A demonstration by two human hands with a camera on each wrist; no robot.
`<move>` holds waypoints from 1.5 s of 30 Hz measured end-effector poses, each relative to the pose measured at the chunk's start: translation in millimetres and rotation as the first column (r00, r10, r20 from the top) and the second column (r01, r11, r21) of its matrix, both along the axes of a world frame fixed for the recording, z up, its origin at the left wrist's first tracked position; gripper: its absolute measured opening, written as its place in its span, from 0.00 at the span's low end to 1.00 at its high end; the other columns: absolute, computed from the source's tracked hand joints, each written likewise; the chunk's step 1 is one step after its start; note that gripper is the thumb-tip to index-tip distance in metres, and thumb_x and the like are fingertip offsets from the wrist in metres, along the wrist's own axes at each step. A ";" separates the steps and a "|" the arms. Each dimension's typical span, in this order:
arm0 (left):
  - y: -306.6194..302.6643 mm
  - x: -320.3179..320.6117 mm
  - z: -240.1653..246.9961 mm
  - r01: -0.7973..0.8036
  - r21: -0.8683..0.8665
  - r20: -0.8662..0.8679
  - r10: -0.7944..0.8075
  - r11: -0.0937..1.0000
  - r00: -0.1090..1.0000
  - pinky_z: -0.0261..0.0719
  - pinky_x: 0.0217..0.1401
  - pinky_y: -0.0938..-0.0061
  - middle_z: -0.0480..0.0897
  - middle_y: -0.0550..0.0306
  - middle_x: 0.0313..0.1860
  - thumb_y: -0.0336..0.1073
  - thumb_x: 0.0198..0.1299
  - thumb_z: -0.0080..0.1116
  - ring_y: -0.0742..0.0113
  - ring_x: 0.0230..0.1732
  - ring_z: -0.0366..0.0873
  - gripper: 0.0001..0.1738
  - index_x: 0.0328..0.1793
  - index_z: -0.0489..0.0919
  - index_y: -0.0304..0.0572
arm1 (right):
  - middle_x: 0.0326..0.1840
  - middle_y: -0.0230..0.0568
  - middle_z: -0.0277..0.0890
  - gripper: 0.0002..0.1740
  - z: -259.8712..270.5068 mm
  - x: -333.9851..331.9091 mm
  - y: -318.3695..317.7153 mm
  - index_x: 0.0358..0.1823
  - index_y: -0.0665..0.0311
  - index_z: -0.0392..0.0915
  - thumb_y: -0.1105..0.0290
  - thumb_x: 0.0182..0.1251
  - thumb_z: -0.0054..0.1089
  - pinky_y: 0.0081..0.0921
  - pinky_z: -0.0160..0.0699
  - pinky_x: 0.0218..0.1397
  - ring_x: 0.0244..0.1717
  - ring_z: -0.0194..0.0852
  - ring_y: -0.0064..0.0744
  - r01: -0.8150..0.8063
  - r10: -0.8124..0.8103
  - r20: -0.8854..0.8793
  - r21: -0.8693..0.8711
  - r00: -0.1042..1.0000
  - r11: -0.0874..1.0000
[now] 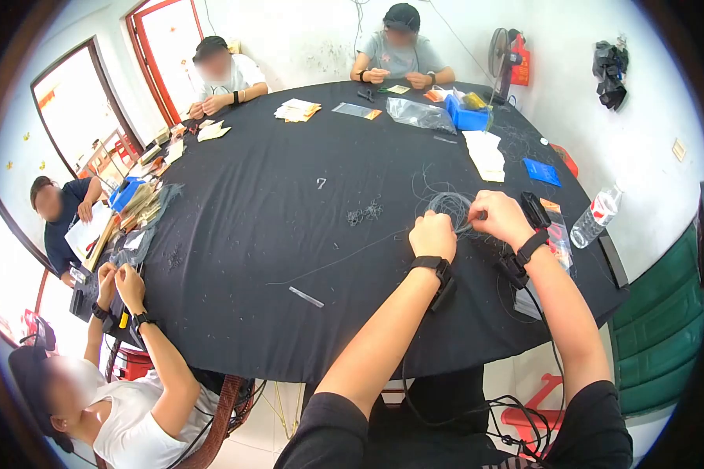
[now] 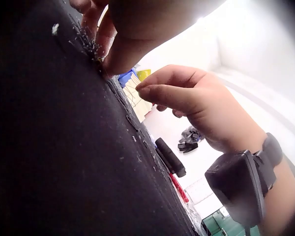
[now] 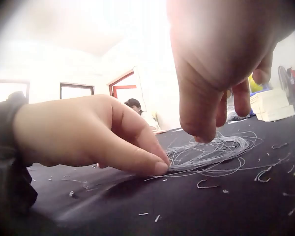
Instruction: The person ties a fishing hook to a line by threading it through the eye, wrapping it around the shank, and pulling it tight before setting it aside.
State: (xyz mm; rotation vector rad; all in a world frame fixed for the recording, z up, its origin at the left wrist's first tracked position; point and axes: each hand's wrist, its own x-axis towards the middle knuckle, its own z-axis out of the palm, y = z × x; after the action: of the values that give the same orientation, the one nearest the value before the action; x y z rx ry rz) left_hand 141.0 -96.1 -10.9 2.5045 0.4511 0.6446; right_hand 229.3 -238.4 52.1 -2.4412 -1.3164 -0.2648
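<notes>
A loose coil of clear line (image 1: 448, 205) (image 3: 211, 153) lies on the black cloth. At its near left edge, my left hand (image 1: 432, 237) (image 2: 147, 29) (image 3: 88, 132) rests low, thumb and forefinger pinching strands in the right wrist view. My right hand (image 1: 499, 217) (image 2: 201, 101) (image 3: 226, 59) is raised over the coil's right side. Its thumb and forefinger tips meet in the left wrist view, apparently on a thin strand that is hard to make out. Small hooks (image 3: 263, 173) are scattered beside the coil.
A small pile of hooks (image 1: 365, 213) lies left of the coil. Right of my hands are a water bottle (image 1: 597, 216) and a blue packet (image 1: 542, 172). Farther back are card stacks (image 1: 484, 155) and a blue box (image 1: 468, 116). Several people sit around the table.
</notes>
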 end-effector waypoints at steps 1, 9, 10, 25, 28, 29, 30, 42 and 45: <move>0.3 0.3 -0.2 0.003 -0.002 -0.004 -0.003 1.000 1.000 0.83 0.48 0.61 0.84 0.51 0.39 0.34 0.49 0.68 0.52 0.45 0.83 0.04 0.32 0.88 0.49 | 0.31 0.33 0.78 0.04 0.3 2.9 -1.8 0.26 0.56 0.84 0.70 0.45 0.68 0.34 0.78 0.38 0.36 0.80 0.38 -0.003 0.003 0.023 0.011 1.000 1.000; 4.0 -1.3 0.1 0.025 -0.030 -0.039 -0.026 0.999 0.999 0.82 0.49 0.60 0.85 0.50 0.41 0.38 0.53 0.68 0.50 0.45 0.84 0.07 0.35 0.89 0.47 | 0.35 0.40 0.78 0.04 39.0 26.1 -46.7 0.36 0.65 0.80 0.74 0.61 0.63 0.28 0.76 0.41 0.35 0.78 0.33 0.161 -0.327 0.187 0.589 0.926 0.792; 6.9 -3.5 2.5 0.051 -0.043 -0.045 -0.053 0.998 0.998 0.82 0.49 0.59 0.85 0.49 0.42 0.40 0.54 0.67 0.49 0.45 0.84 0.08 0.36 0.89 0.46 | 0.37 0.37 0.80 0.05 41.9 33.4 -58.8 0.38 0.65 0.81 0.73 0.64 0.63 0.24 0.76 0.43 0.37 0.78 0.28 0.221 -0.389 0.102 0.681 0.916 0.698; 104.9 -36.8 1.8 0.052 0.042 -0.108 -0.047 0.998 0.993 0.81 0.46 0.64 0.85 0.56 0.39 0.43 0.51 0.71 0.58 0.42 0.84 0.13 0.41 0.87 0.49 | 0.33 0.26 0.70 0.06 105.1 -65.5 -119.1 0.46 0.61 0.76 0.68 0.74 0.55 0.16 0.63 0.40 0.35 0.66 0.16 0.278 0.349 -0.381 0.909 0.856 0.312; 101.9 -33.4 4.9 0.061 -0.028 -0.168 -0.065 0.998 0.984 0.81 0.46 0.63 0.85 0.55 0.39 0.42 0.51 0.71 0.57 0.43 0.84 0.10 0.37 0.88 0.50 | 0.32 0.25 0.66 0.04 111.3 -88.8 -111.5 0.42 0.60 0.73 0.69 0.74 0.52 0.16 0.62 0.39 0.34 0.63 0.16 0.261 0.374 -0.416 0.879 0.829 0.400; 102.0 -33.2 6.8 0.062 -0.052 -0.185 -0.070 0.997 0.980 0.81 0.46 0.63 0.85 0.54 0.39 0.42 0.51 0.71 0.57 0.43 0.84 0.09 0.36 0.88 0.49 | 0.31 0.25 0.65 0.03 112.7 -94.3 -110.7 0.41 0.60 0.72 0.70 0.74 0.52 0.16 0.61 0.39 0.34 0.62 0.16 0.240 0.373 -0.415 0.869 0.830 0.432; 103.2 -34.7 6.1 0.062 -0.010 -0.154 -0.063 0.998 0.986 0.81 0.46 0.63 0.86 0.52 0.38 0.41 0.52 0.69 0.56 0.42 0.84 0.09 0.34 0.87 0.46 | 0.31 0.25 0.64 0.03 113.1 -99.3 -110.6 0.41 0.60 0.71 0.70 0.74 0.52 0.16 0.61 0.39 0.33 0.62 0.16 0.218 0.375 -0.412 0.860 0.831 0.462; 248.1 -109.4 22.7 -0.570 0.050 -0.160 0.570 0.820 0.806 0.83 0.49 0.59 0.88 0.46 0.37 0.37 0.53 0.60 0.48 0.42 0.86 0.10 0.36 0.89 0.45 | 0.26 0.31 0.70 0.06 107.0 -165.5 -116.0 0.34 0.62 0.70 0.73 0.62 0.59 0.16 0.67 0.30 0.25 0.69 0.19 0.193 0.404 -0.555 0.730 0.727 0.655; 237.9 -117.5 17.1 -0.562 0.133 -0.134 0.577 0.816 0.806 0.81 0.52 0.54 0.85 0.38 0.43 0.39 0.55 0.58 0.41 0.47 0.83 0.14 0.40 0.87 0.39 | 0.28 0.31 0.74 0.05 108.9 -171.7 -95.5 0.34 0.64 0.72 0.75 0.62 0.61 0.16 0.68 0.31 0.28 0.71 0.17 0.228 0.347 -0.610 0.669 0.713 0.707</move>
State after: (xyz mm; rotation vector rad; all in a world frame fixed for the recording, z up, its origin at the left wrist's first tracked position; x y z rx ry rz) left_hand 23.4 141.7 6.2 2.5083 1.3043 0.6774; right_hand 57.6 -333.9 161.0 -1.5383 -0.7252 0.1711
